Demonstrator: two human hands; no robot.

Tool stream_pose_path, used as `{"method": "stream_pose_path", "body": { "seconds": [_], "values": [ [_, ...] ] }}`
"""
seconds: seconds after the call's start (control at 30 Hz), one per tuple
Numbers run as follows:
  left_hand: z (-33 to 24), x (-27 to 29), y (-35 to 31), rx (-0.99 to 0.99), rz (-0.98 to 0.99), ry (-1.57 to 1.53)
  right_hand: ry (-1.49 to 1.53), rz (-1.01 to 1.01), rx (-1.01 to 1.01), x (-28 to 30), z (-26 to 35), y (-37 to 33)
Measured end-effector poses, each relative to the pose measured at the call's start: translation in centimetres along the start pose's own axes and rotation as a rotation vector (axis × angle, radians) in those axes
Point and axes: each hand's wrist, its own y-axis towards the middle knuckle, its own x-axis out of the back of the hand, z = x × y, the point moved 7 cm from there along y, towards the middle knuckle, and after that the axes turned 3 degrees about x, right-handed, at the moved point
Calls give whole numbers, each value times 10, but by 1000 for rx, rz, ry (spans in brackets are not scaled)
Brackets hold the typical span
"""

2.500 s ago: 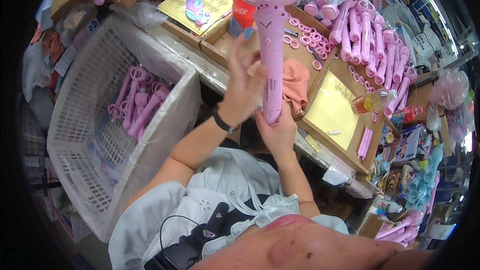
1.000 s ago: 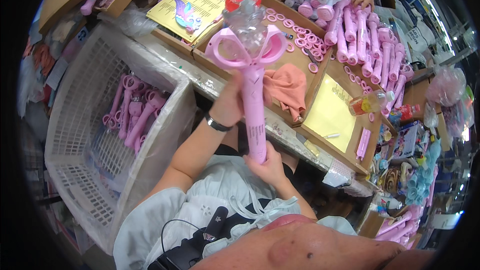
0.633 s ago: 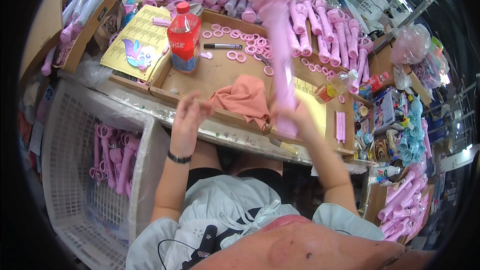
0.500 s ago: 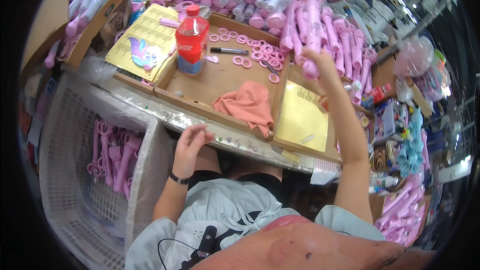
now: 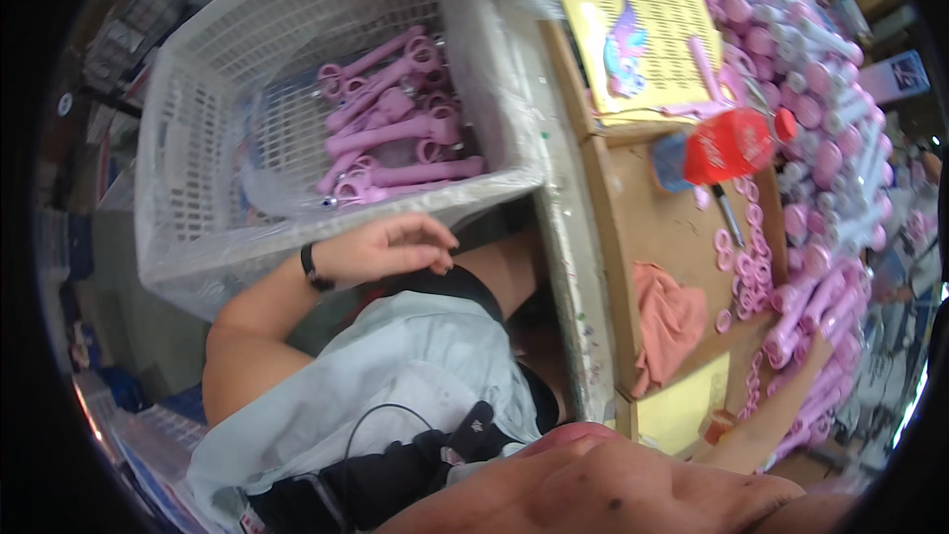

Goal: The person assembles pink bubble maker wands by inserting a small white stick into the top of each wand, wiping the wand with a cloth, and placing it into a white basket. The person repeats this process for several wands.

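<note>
My left hand (image 5: 400, 245), a dark band on its wrist, hovers beside the near rim of a white plastic basket (image 5: 341, 227). Its fingers are loosely bent and apart, with nothing in them. Several pink plastic wand-shaped handles with ring ends (image 5: 395, 133) lie inside the basket. Across the bench, my right arm stretches to a heap of pink handles (image 5: 828, 302), where my right hand (image 5: 817, 348) is among the pieces. Its fingers blend into the heap, so their grip is hidden.
A shallow cardboard tray (image 5: 647, 203) on the bench holds a red-labelled bottle (image 5: 727, 146), a black marker (image 5: 729, 215), pink rings (image 5: 753, 272) and an orange cloth (image 5: 667, 321). Yellow printed sheets (image 5: 643, 44) lie beside it. White-and-pink handles (image 5: 791, 89) are heaped behind.
The view has swung left toward the basket, turning the bench to the right side. My left hand now appears close to the basket rim; my right hand remains at the pink heap.
</note>
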Motion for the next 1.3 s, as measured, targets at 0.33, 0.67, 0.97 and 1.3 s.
{"method": "stream_pose_path", "body": {
  "seconds": [0.33,0.67,0.97,1.3],
  "values": [
    [109,335,60,663,-464,1278,-61,-386,271,79,154,-180],
    [183,377,64,865,-536,1664,592,197,368,60,342,-341],
    [116,350,-10,590,-436,1032,431,73,542,40,388,-346],
    [-58,116,-93,-294,-505,504,629,-50,377,77,383,-331]
  ]
}}
